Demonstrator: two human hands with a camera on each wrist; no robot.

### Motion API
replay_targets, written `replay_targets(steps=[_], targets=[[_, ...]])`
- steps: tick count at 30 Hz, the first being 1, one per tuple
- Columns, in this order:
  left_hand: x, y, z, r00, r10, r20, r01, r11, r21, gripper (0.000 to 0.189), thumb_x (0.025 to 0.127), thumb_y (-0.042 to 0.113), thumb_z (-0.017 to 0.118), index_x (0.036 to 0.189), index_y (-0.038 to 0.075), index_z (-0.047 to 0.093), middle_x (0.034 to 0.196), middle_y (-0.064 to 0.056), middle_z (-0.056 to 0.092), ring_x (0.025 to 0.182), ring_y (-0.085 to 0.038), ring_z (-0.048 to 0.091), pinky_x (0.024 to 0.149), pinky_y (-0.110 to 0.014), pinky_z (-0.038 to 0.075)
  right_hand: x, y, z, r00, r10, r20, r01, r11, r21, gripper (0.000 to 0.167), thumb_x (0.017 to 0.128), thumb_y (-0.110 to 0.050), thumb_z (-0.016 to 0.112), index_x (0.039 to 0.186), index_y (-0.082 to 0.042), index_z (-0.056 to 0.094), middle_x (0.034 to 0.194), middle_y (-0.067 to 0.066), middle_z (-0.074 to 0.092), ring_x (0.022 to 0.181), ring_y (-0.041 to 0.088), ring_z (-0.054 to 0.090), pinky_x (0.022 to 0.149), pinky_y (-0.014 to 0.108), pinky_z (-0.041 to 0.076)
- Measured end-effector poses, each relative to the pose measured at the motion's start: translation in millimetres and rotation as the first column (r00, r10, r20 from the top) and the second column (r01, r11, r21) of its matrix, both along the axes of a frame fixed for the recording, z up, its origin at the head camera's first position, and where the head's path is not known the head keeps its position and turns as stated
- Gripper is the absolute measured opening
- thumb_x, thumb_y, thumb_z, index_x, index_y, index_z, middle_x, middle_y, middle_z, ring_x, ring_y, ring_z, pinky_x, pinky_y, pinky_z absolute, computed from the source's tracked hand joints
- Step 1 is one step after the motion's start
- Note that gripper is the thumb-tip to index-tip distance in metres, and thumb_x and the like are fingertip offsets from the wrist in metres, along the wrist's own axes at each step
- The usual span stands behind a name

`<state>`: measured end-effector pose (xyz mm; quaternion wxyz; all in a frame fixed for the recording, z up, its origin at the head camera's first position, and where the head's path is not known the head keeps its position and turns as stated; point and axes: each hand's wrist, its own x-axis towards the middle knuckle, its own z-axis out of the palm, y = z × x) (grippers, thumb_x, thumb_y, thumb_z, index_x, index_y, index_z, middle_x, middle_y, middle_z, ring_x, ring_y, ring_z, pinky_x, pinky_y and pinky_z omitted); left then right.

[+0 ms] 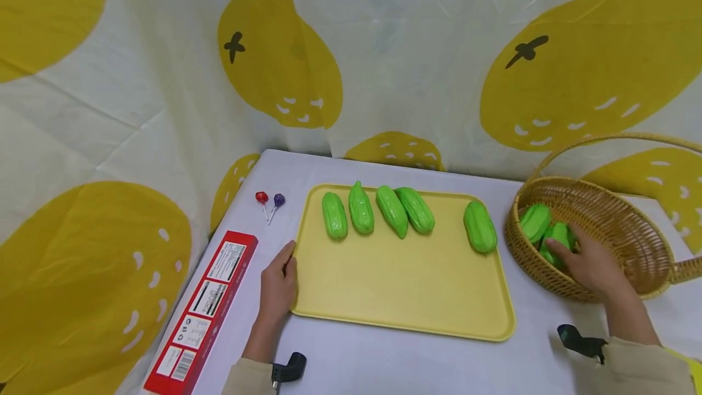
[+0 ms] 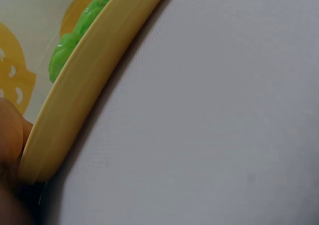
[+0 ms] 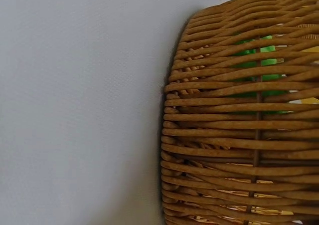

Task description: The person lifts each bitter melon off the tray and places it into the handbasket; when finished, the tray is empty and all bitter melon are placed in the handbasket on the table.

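Observation:
My left hand grips the left rim of a yellow tray; the left wrist view shows the fingers right against the tray's side. Several glossy green ridged toy gourds lie along the tray's far part, with one gourd apart at the right. Reaching into a brown wicker basket, my right hand holds a green toy gourd between thumb and fingers. Beside it in the basket lies another gourd. From the right wrist, the woven wall hides the hand, and green shows through the gaps.
On the left of the white table lies a long red box with white labels. Two lollipops, one red and one purple, lie behind it. The basket's tall handle arches over its far side. A lemon-print curtain stands behind.

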<state>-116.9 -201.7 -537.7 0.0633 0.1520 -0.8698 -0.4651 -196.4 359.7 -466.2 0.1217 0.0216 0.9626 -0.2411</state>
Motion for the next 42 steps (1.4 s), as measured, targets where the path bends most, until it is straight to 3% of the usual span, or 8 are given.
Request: replay_targets(steps=[6,11,16,21,25,42], targets=[[-0.3,-0.2,-0.9,1.000,0.001,-0.006,-0.001,1.000,-0.002,0.045,0.108,0.015,0.048,0.153,0.013,0.047,0.158,-0.005,0.049,0.150,-0.025,0.041,0.123,-0.048,0.038,2.0,4.1,7.1,1.000,-0.009,0.013,0.009,1.000,0.005,0.087,0.108,-0.054,0.030,0.157,0.011,0.000,0.146,0.054,0.018,0.128,0.075,0.023,0.098,0.084,0.029],[-0.8,-1.1,-2.0,1.000,-0.001,-0.013,0.001,1.000,-0.011,0.045,0.108,0.014,0.048,0.153,0.013,0.048,0.157,-0.006,0.050,0.150,-0.026,0.042,0.122,-0.047,0.039,7.2,3.4,21.7,0.999,-0.004,-0.035,0.006,0.999,0.049,0.085,0.108,-0.053,0.031,0.158,0.007,-0.002,0.143,0.055,0.025,0.124,0.076,0.028,0.095,0.083,0.033],[0.2,-3.2,-1.3,1.000,-0.005,-0.016,0.004,1.000,-0.017,0.045,0.108,0.015,0.048,0.153,0.012,0.048,0.157,-0.006,0.050,0.150,-0.025,0.042,0.122,-0.047,0.039,13.8,-18.5,41.4,0.990,0.021,-0.138,-0.012,0.998,0.069,0.081,0.108,-0.049,0.037,0.161,0.002,0.003,0.141,0.053,0.033,0.115,0.073,0.039,0.087,0.081,0.039],[0.5,-3.3,-1.1,1.000,-0.006,-0.004,0.006,1.000,0.000,0.045,0.108,0.015,0.047,0.153,0.012,0.047,0.158,-0.005,0.049,0.151,-0.024,0.041,0.123,-0.046,0.038,18.9,-49.6,52.8,0.959,0.077,-0.273,-0.077,0.997,0.009,0.075,0.107,-0.040,0.049,0.162,0.000,0.015,0.157,0.042,0.024,0.129,0.071,0.033,0.099,0.083,0.032],[-0.1,-2.5,-1.3,1.000,-0.004,-0.015,0.004,1.000,0.010,0.045,0.108,0.014,0.047,0.153,0.011,0.048,0.157,-0.006,0.050,0.150,-0.025,0.041,0.123,-0.046,0.038,18.4,-70.2,55.3,0.935,0.108,-0.338,-0.121,0.992,-0.018,0.070,0.107,-0.036,0.052,0.160,-0.001,0.024,0.160,0.038,0.024,0.135,0.068,0.032,0.104,0.081,0.030],[-0.8,-1.6,-0.5,1.000,-0.007,-0.011,0.007,1.000,0.010,0.045,0.108,0.014,0.047,0.153,0.011,0.046,0.159,-0.006,0.048,0.151,-0.025,0.040,0.123,-0.046,0.038,12.0,-116.2,45.3,0.911,0.178,-0.373,-0.216,0.974,-0.063,0.066,0.104,-0.035,0.057,0.156,-0.001,0.035,0.156,0.038,0.035,0.136,0.062,0.039,0.102,0.077,0.036]])
